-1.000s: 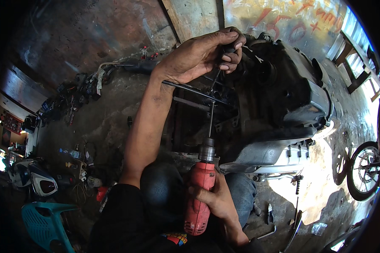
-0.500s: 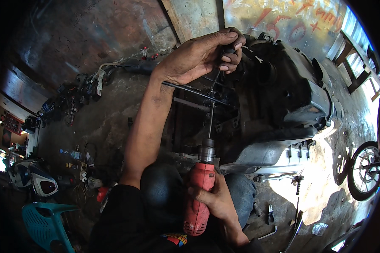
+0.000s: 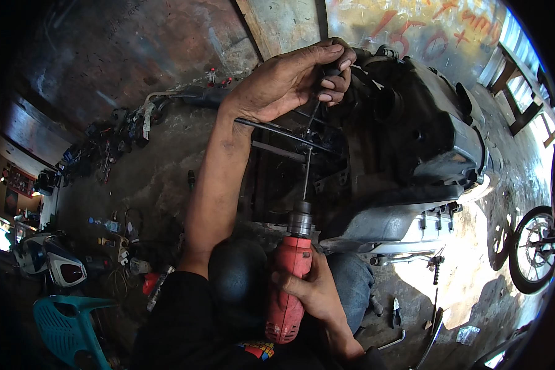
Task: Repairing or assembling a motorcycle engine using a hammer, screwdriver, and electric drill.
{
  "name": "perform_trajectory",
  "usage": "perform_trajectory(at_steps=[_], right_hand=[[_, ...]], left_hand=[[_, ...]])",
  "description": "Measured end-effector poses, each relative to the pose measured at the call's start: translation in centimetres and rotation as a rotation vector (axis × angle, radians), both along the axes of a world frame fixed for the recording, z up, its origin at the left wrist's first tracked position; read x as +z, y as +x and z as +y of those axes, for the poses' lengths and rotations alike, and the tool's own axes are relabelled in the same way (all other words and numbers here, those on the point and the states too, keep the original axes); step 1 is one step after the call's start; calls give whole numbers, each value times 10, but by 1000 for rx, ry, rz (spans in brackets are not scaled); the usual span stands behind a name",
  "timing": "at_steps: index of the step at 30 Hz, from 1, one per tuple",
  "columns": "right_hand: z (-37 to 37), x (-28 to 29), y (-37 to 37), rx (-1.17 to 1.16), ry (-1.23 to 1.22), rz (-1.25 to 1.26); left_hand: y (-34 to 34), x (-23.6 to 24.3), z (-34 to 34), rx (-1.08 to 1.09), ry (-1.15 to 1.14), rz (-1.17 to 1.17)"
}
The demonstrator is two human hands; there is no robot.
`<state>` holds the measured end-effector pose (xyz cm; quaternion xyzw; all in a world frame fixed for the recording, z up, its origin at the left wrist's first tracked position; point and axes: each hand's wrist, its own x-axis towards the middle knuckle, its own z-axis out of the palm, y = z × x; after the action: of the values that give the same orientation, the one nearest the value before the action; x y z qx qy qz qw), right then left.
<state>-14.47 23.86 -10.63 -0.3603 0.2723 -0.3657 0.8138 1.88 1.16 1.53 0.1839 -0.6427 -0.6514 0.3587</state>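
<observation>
Right hand [image 3: 317, 288]: fingers wrapped round the body of a red power drill [image 3: 291, 262], thumb across its upper face, back end protruding toward the wearer. Drill lies in the palm and to the hand's left; this hand is the nearer one to the body.

Long axis: runs from the right hand straight ahead, leaning slightly rightward. Ahead of the fingers comes the metal chuck [image 3: 300, 222], then a thin bit [image 3: 307, 176] pointing at the dark metal frame [image 3: 283, 137].

Bit tip: between the hands, closer to the left one. It lies roughly in line with the shaft of a dark-handled tool [image 3: 314, 117]; contact between the two cannot be told.

Left hand [image 3: 290, 83]: well ahead of the right, fingers curled together on that tool's handle, wrist above a frame bar. Handle partly hidden by the fingers.

Farther out: black vehicle bodywork [image 3: 425, 129] to the right of the left hand; pliers [image 3: 396, 313] on the floor, right of the right hand and slightly behind it.
</observation>
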Motion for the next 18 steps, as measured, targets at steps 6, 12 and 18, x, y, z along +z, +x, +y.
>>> perform_trajectory(at_steps=[6,12,18], right_hand=[[0,-2,0,8,-26,18],[0,-2,1,-6,-27,19],[0,-3,2,0,-36,59]], left_hand=[[-1,2,2,16,-9,-22],[1,0,-1,-38,19,36],[-1,1,2,5,11,8]])
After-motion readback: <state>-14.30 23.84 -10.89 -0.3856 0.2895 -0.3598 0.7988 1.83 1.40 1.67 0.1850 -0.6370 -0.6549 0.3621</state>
